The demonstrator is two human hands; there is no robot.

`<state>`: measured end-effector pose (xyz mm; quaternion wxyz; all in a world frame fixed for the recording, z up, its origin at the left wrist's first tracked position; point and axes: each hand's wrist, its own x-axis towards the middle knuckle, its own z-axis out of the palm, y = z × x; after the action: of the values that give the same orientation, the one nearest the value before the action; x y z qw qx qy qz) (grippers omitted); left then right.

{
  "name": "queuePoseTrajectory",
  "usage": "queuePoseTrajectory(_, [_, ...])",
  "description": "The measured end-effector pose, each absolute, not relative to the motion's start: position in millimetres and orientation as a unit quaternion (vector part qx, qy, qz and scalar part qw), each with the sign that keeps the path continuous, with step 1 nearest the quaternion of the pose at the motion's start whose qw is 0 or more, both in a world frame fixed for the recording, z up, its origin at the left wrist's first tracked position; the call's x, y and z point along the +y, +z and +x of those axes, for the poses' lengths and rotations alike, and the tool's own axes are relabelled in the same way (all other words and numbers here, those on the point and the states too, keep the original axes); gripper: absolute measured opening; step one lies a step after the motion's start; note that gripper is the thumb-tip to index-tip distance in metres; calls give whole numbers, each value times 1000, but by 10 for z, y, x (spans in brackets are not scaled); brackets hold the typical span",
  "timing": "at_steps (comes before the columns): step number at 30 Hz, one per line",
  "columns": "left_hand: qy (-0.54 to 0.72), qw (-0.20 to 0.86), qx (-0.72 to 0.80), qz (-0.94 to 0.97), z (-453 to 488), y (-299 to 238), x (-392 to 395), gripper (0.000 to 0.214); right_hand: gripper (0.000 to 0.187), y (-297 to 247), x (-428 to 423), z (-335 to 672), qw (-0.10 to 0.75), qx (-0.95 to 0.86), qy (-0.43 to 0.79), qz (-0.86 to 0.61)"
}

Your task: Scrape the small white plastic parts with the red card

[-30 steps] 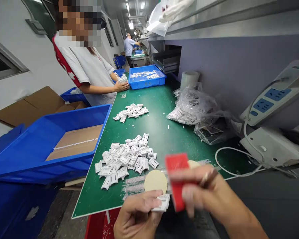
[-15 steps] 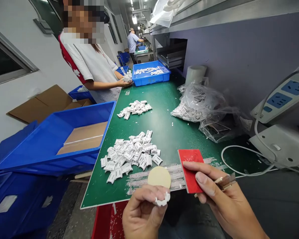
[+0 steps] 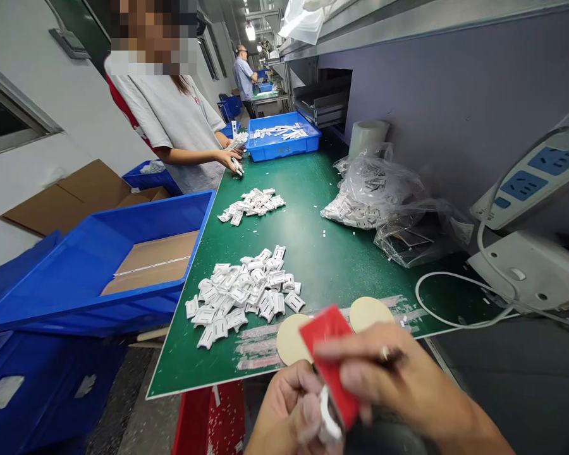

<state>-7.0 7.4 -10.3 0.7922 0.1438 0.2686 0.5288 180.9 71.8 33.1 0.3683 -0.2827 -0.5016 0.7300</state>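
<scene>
Shifted left, the right hand [image 3: 384, 373] pinching a red card [image 3: 329, 354] above a white plastic clip [image 3: 329, 414]. Left hand [image 3: 284, 404] curled around that clip, just below two tan discs [image 3: 366, 314].

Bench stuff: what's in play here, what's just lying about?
In play:
left hand holding a white plastic part
right hand holding a red card
two beige discs
nearest pile of white parts

Lying about:
plastic bag of parts
power strip
white cable
</scene>
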Motion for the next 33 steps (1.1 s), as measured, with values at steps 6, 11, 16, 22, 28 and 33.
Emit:
queuePoseTrajectory(6, [519, 788, 275, 182, -116, -142, 50, 35, 47, 410, 941, 1701, 418, -520, 643, -377])
queuePoseTrajectory(11, [517, 788, 272, 193, -134, -97, 39, 33, 50, 369, 908, 1716, 415, -515, 639, -393])
queuePoseTrajectory(16, [507, 790, 269, 214, -130, -193, 45, 35, 53, 318, 881, 1678, 426, -482, 652, -402])
queuePoseTrajectory(22, [593, 760, 153, 215, -143, -170, 49, 31, 45, 384, 775, 1620, 536, -355, 620, -450])
queuePoseTrajectory(28, [559, 781, 267, 82, -153, 158, 91, 36, 38, 338, 588, 1724, 501, -316, 682, -430])
queuePoseTrajectory(33, [521, 802, 292, 25, -131, 62, 94, 40, 49, 311, 650, 1758, 344, -443, 785, -264])
